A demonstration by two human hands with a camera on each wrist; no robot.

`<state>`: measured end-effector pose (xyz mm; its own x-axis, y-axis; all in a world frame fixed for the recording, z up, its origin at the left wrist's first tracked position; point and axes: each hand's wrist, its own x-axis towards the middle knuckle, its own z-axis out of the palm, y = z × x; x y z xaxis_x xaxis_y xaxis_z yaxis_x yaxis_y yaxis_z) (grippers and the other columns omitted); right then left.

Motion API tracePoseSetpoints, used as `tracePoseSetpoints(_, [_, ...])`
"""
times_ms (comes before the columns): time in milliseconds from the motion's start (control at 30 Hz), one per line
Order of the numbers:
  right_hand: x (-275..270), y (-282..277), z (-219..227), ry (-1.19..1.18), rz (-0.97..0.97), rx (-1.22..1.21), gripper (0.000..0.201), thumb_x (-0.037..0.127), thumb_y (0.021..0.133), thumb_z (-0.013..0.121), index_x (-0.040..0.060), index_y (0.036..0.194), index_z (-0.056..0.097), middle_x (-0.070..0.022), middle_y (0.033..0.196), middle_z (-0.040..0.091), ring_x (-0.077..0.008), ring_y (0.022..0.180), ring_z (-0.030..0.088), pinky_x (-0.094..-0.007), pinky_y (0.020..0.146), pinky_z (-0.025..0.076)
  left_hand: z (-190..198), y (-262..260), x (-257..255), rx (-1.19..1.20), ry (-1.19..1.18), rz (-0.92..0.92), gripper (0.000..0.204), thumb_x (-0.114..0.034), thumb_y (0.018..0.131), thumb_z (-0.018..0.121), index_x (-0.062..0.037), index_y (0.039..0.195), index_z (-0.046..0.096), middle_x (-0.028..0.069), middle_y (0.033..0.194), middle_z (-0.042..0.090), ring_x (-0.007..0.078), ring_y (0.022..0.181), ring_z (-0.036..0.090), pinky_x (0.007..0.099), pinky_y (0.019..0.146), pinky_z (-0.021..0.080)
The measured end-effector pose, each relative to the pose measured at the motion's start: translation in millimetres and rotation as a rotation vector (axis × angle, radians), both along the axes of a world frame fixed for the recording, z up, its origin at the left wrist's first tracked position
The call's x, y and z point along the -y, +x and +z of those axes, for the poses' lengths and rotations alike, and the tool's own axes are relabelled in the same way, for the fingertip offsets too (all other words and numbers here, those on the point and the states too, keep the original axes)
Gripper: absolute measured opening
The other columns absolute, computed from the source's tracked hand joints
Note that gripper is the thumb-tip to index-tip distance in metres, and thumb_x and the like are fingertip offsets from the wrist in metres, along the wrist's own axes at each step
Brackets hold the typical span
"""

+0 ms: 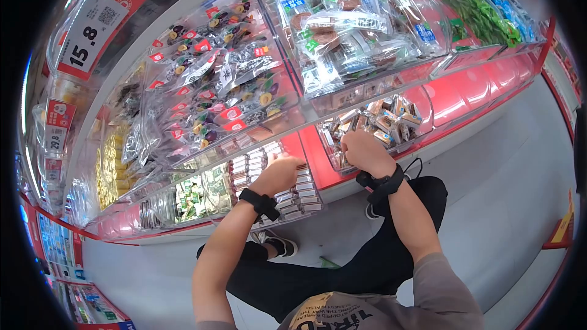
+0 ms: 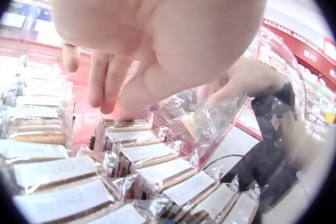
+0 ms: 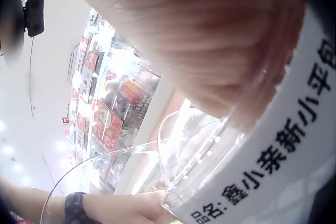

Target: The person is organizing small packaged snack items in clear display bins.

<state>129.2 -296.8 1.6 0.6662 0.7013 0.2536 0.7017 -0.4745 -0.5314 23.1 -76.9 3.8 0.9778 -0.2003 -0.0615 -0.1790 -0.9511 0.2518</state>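
Small clear-wrapped bars (image 1: 302, 198) with white labels stand in rows in a lower bin; the left wrist view shows these bars (image 2: 152, 153) close up. Over them is my left hand (image 1: 276, 176), its fingers fairly straight and pointing down, the thumb and fingertips touching the end of one row (image 2: 128, 124). Whether a bar is pinched is unclear. My right hand (image 1: 369, 154) is at the front of the neighbouring bin, above loose brown wrapped packets (image 1: 391, 119). Its fingertips are hidden; in the right wrist view a labelled clear bin wall (image 3: 262, 166) covers much of the hand (image 3: 210, 40).
Upper clear bins hold plum-printed packets (image 1: 214, 79), round brown snacks (image 1: 348, 3) and green packets (image 1: 483, 15), overhanging the lower row. Price signs (image 1: 85, 36) line the left. The red shelf edge (image 1: 324, 177) separates the two lower bins. My knees are below the shelf.
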Motion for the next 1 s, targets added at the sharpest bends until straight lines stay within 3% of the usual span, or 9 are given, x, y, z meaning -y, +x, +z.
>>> tracePoseSetpoints(33, [-0.4, 0.5, -0.1, -0.023, -0.013, -0.001, 0.009, 0.004, 0.067, 0.053, -0.0016, 0.067, 0.060, -0.0213, 0.069, 0.059, -0.0375, 0.071, 0.060, -0.0457, 0.066, 0.047, -1.6, -1.9, -1.7, 0.078, 0.007, -0.047, 0.027, -0.002, 0.074, 0.049, -0.0068, 0.097, 0.064, 0.0130, 0.091, 0.060, 0.0317, 0.087, 0.056, 0.0440, 0.087, 0.036])
tracePoseSetpoints(233, [-0.7, -0.2, -0.8, -0.055, -0.029, -0.037, 0.012, 0.005, 0.067, 0.053, 0.0031, 0.069, 0.065, -0.0172, 0.073, 0.062, -0.0338, 0.072, 0.061, -0.0421, 0.068, 0.048, 2.5, 4.9, -7.6, -0.149, -0.191, -0.050, 0.030, -0.002, 0.073, 0.048, -0.0052, 0.101, 0.061, 0.0143, 0.093, 0.061, 0.0333, 0.089, 0.056, 0.0426, 0.085, 0.040])
tracePoseSetpoints(333, [-0.1, 6.1, -7.0, -0.068, 0.022, -0.056, 0.011, 0.005, 0.067, 0.054, 0.0025, 0.069, 0.065, -0.0177, 0.072, 0.062, -0.0342, 0.072, 0.061, -0.0423, 0.068, 0.048, 12.3, 3.6, -1.4, -0.138, -0.326, 0.147, 0.029, -0.002, 0.076, 0.041, 0.0045, 0.102, 0.051, 0.0201, 0.084, 0.061, 0.0357, 0.084, 0.060, 0.0411, 0.075, 0.047])
tracePoseSetpoints(433, [-0.5, 6.2, -6.3, -0.002, 0.061, 0.014, 0.008, 0.004, 0.066, 0.055, 0.0010, 0.067, 0.062, -0.0186, 0.069, 0.060, -0.0353, 0.071, 0.060, -0.0437, 0.065, 0.048, 29.7, 3.5, 3.2, -0.242, -0.396, 0.172, 0.030, -0.003, 0.078, 0.038, 0.0055, 0.106, 0.046, 0.0225, 0.084, 0.062, 0.0358, 0.079, 0.061, 0.0424, 0.072, 0.047])
tracePoseSetpoints(667, [3.6, 4.5, 4.1, 0.017, 0.083, 0.082, 0.007, 0.008, 0.070, 0.056, 0.0030, 0.070, 0.062, -0.0154, 0.069, 0.060, -0.0334, 0.068, 0.059, -0.0427, 0.062, 0.047, 22.0, 4.3, -4.8, -0.246, -0.365, 0.127, 0.033, -0.008, 0.081, 0.040, 0.0055, 0.111, 0.044, 0.0237, 0.091, 0.061, 0.0340, 0.084, 0.061, 0.0412, 0.076, 0.046])
tracePoseSetpoints(800, [13.5, -3.7, 46.9, 0.147, 0.055, 0.134, 0.010, 0.011, 0.074, 0.055, 0.0027, 0.074, 0.061, -0.0154, 0.069, 0.060, -0.0330, 0.066, 0.059, -0.0431, 0.061, 0.046, 36.5, 0.7, 0.4, -0.354, -0.385, 0.182, 0.035, -0.017, 0.085, 0.040, -0.0006, 0.116, 0.045, 0.0234, 0.095, 0.061, 0.0359, 0.092, 0.059, 0.0430, 0.080, 0.043])
tracePoseSetpoints(833, [17.5, -6.0, 58.1, 0.276, 0.070, 0.092, 0.005, 0.008, 0.075, 0.061, 0.0024, 0.075, 0.061, -0.0093, 0.065, 0.057, -0.0238, 0.056, 0.056, -0.0345, 0.052, 0.042, 35.7, -1.8, 0.2, -0.340, -0.400, 0.176, 0.034, -0.021, 0.086, 0.040, -0.0037, 0.115, 0.046, 0.0226, 0.094, 0.061, 0.0362, 0.093, 0.059, 0.0442, 0.080, 0.042])
tracePoseSetpoints(967, [20.0, -20.8, 83.3, 0.552, 0.047, -0.054, 0.006, 0.004, 0.076, 0.065, -0.0008, 0.079, 0.063, -0.0042, 0.062, 0.056, -0.0082, 0.050, 0.048, -0.0233, 0.046, 0.036, 35.0, -10.6, 1.0, -0.324, -0.485, 0.131, 0.037, -0.022, 0.086, 0.040, -0.0056, 0.119, 0.043, 0.0218, 0.100, 0.059, 0.0356, 0.096, 0.057, 0.0440, 0.080, 0.041])
tracePoseSetpoints(1000, [16.1, -24.9, 83.7, 0.589, 0.049, -0.085, 0.006, 0.004, 0.076, 0.065, -0.0008, 0.079, 0.064, -0.0045, 0.062, 0.057, -0.0083, 0.050, 0.049, -0.0231, 0.046, 0.036, 35.1, -8.8, -1.5, -0.369, -0.495, 0.149, 0.037, -0.022, 0.086, 0.041, -0.0053, 0.120, 0.043, 0.0209, 0.100, 0.059, 0.0353, 0.095, 0.057, 0.0431, 0.080, 0.041])
